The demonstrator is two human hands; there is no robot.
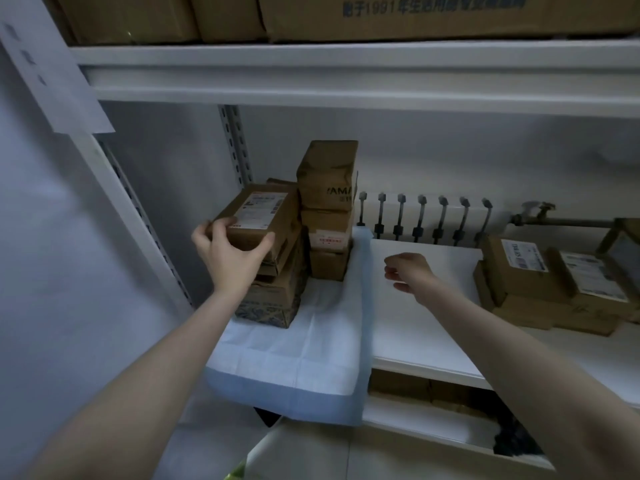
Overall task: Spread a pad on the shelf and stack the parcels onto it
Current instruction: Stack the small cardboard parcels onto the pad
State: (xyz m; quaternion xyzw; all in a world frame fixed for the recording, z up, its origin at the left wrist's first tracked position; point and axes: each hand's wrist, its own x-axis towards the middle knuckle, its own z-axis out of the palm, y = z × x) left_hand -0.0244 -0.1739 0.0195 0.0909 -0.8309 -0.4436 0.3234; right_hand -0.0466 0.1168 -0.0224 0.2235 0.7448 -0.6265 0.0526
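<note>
A white-and-blue pad point(304, 355) lies over the left end of the white shelf point(426, 327), its front edge hanging over the rim. Two stacks of brown parcels stand on it. My left hand point(232, 251) grips a labelled brown parcel point(258, 213) on top of the left stack point(277, 292). Behind it rises the taller right stack point(329, 206). Over the bare shelf, my right hand point(408, 271) hovers with fingers loosely curled and holds nothing. More labelled parcels point(550, 285) sit on the shelf at the right.
An upper shelf point(346, 74) with large cartons point(381, 15) hangs close above. A slotted upright point(235, 147) stands behind the left stack. A radiator point(422, 216) and pipe valve point(533, 213) run along the back wall. A lower shelf point(415, 427) holds boxes.
</note>
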